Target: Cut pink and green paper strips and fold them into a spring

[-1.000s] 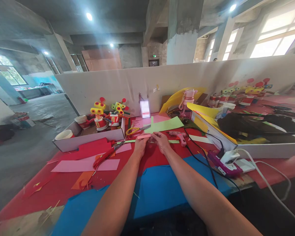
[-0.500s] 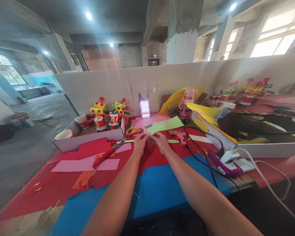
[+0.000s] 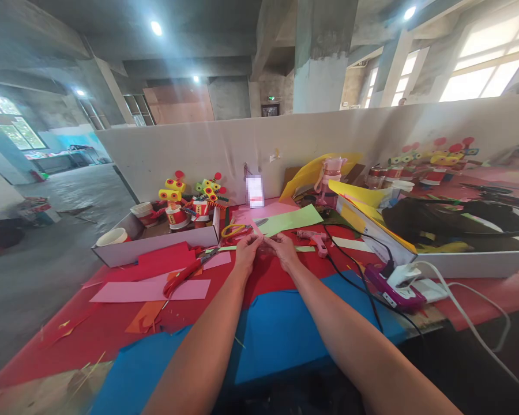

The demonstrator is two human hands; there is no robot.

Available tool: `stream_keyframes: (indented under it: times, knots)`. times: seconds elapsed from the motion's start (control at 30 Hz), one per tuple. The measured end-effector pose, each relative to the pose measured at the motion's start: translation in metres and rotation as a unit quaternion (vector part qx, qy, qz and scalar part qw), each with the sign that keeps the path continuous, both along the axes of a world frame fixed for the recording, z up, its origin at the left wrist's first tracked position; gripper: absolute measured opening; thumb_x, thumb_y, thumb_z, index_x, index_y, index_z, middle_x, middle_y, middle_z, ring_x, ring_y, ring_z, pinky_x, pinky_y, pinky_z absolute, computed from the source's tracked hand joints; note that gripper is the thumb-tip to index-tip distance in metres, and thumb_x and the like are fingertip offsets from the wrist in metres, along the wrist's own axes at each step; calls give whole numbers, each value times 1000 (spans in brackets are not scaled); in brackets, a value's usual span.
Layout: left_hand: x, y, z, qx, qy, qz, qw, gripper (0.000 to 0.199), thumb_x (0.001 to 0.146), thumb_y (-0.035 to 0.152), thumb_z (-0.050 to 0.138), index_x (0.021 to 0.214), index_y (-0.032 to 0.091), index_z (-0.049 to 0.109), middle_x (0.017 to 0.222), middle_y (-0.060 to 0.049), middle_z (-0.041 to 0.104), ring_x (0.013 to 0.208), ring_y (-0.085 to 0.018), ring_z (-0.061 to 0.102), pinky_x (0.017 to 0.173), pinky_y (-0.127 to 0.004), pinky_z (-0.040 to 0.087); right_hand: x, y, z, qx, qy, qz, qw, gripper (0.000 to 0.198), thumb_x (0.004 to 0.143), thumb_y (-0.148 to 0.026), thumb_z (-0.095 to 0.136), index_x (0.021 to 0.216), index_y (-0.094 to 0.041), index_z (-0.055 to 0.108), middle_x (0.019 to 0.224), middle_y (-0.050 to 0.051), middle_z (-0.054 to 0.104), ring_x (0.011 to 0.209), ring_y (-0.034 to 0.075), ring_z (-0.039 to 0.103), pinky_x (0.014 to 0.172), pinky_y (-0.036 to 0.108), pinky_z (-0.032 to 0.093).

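A narrow pink paper strip (image 3: 256,228) sticks up between my two hands over the red table cover. My left hand (image 3: 247,252) is closed in a pinch on it. Fingertips of my right hand (image 3: 284,252) are pinched together at the strip's lower end; the exact grip there is too small to see clearly. Behind my hands lies a light green paper sheet (image 3: 292,220), with yellow-handled scissors (image 3: 234,230) to its left. A pink glue gun (image 3: 315,239) rests just right of my right hand. Red-handled scissors (image 3: 184,275) lie to the left on pink paper (image 3: 151,290).
Paper-cup robots (image 3: 177,216) stand in a shallow box (image 3: 160,239) at left. A purple power strip (image 3: 395,291) with black and white cables sits at right, near a large white box (image 3: 467,265). Blue cloth (image 3: 281,328) covers the front edge. A white partition (image 3: 207,144) stands behind.
Almost nothing differs. My hands stay in the same place with the pink strip between them, with at most slight finger movement.
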State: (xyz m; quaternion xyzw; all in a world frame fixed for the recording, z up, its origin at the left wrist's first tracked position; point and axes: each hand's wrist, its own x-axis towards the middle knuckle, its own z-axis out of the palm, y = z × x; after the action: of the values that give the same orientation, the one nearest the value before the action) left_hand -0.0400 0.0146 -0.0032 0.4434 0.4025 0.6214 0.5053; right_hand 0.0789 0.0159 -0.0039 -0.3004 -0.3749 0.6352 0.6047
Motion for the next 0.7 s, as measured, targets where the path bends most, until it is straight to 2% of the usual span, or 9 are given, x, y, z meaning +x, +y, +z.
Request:
stream_keyframes:
  times: [0.3,0.53,0.7]
  knots:
    - [-1,0,0,-8,19,17,1000,35,58,43,82,72,15,68,62,-1,66,53,-13,58,54,-26,45,1,-2,3,-5,-1,3,1000,38,49,-39,87,68,-17,63,68,3,72,66,21,70,74,38,57]
    - [1,-3,3,4,21,-10,1000,33,58,40,83,76,15,70,71,-3,70,63,-15,63,63,-27,49,1,-1,4,0,8,-13,1000,37,49,-40,86,69,-17,64,68,4,73,72,25,72,73,39,57]
    - [0,-2,1,2,16,-11,1000,31,60,40,82,73,15,69,67,-3,69,60,-15,62,60,-27,49,0,-1,4,2,5,-10,1000,40,47,-42,87,66,-18,61,67,3,72,68,24,71,72,40,58]
